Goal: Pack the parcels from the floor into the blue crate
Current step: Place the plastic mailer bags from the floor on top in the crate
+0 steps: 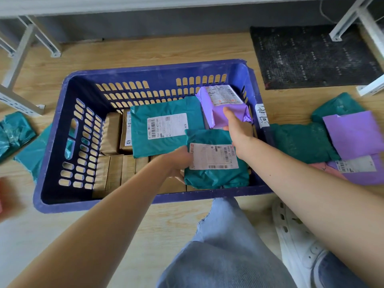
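Note:
The blue crate [52,154] stands on the wooden floor in front of me. Several brown boxes [112,171] line its bottom, with a large teal parcel [166,125] lying on top of them. My left hand [176,161] grips the left edge of a smaller teal parcel [216,175] at the crate's near right. My right hand [236,129] holds a purple parcel [224,102] in the far right corner, thumb on its top face. On the floor to the right lie a teal parcel [301,142] and purple parcels [353,134].
More teal parcels [14,134] lie on the floor left of the crate. A black mat [311,57] sits at the far right. White metal table legs [22,42] stand at both far corners. My knee [224,246] and white shoe [297,242] are just before the crate.

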Demonstrator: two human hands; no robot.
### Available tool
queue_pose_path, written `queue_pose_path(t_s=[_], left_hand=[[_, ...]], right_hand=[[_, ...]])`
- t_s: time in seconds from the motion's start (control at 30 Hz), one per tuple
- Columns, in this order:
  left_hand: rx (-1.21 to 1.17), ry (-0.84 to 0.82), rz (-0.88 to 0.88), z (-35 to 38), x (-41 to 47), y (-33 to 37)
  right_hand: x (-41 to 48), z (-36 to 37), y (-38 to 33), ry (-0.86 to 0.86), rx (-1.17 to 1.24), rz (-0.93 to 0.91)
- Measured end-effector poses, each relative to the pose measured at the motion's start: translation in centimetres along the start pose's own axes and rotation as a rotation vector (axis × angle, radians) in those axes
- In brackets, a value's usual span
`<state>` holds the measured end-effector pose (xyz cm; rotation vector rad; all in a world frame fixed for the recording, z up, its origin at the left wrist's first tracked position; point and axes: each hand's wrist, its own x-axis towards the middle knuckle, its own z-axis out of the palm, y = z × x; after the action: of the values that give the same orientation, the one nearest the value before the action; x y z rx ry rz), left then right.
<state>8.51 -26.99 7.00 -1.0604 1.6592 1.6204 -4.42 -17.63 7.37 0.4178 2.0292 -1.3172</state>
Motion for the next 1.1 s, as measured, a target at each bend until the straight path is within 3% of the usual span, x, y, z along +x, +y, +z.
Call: queue_pose_path(t_s=[0.2,0.27,0.33,0.4,0.47,0.57,0.83,0.97,1.1], left_hand=[[0.192,0.019,-0.096,0.4,1.6,-1.3],[0.089,0.098,-0.117,-0.3,2.3,-2.0],[-0.161,0.21,-0.113,-1.1,3.1,-2.4],[-0.37,0.311,-0.087,-2.0,3.6,-2.3],[-0.456,0.379,-0.067,-2.7,4.2,-2.2],[-0.404,0.402,-0.045,-3.1,4.5,-1.9],[0.124,0.409,-0.039,-4.3,3.1,-2.0],[0.129,0.513,0.106,-4.7,0.6,0.5],[0.033,0.487,0.276,-3.1,-3.0,4.9]], right_hand=[[0.5,0.2,1.1,0.015,-0.198,-0.099],[0.6,0.1,1.4,0.009,-0.271,-0.145],[0.4,-0.1,1.6,0.017,-0.417,-0.209],[-0.1,-0.3,1.8,0.089,-0.656,-0.387],[-0.9,-0.6,1.7,0.238,-0.863,-0.696],[-0.7,-0.7,1.6,0.322,-1.085,-1.063],[-0.4,-1.0,0.6,0.133,-1.191,-0.863],[-2.7,-2.7,-0.8,-0.002,-1.035,-0.889],[-5.5,-6.0,-2.9,-0.004,-0.911,-0.938]])
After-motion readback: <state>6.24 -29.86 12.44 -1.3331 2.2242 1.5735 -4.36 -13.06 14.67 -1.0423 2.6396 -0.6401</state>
